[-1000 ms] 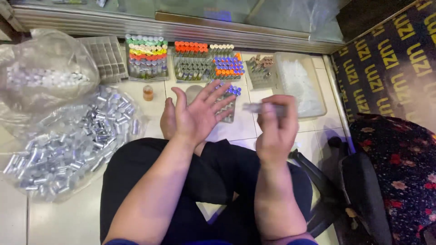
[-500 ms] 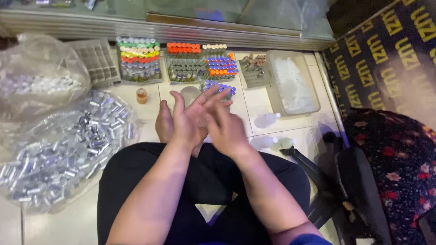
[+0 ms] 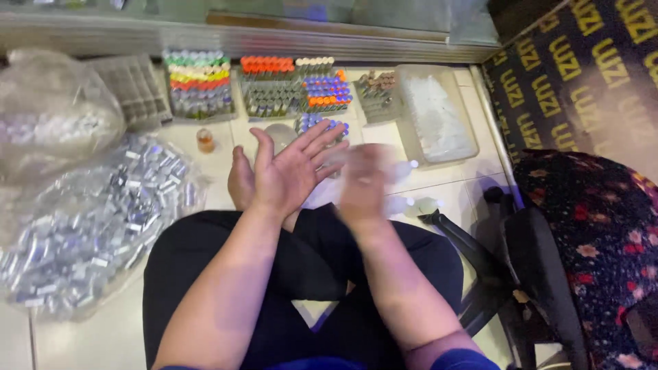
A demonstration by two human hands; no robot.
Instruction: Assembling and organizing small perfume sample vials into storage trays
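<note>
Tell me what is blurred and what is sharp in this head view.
Head view: the right hand is smeared by motion blur, so whether it holds anything cannot be told; the left hand, open palm up, is fairly sharp; the racks of coloured-capped vials stay readable; the plastic bags show soft glare.

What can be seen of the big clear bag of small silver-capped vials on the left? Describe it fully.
The clear plastic bag of small silver-capped vials lies slumped on the pale tiled floor, left of the person's dark-trousered knee. The crinkled film is see-through and shows many small glass vials heaped at all angles. A second, fuller bag sits behind it. Neither hand touches it.
</note>
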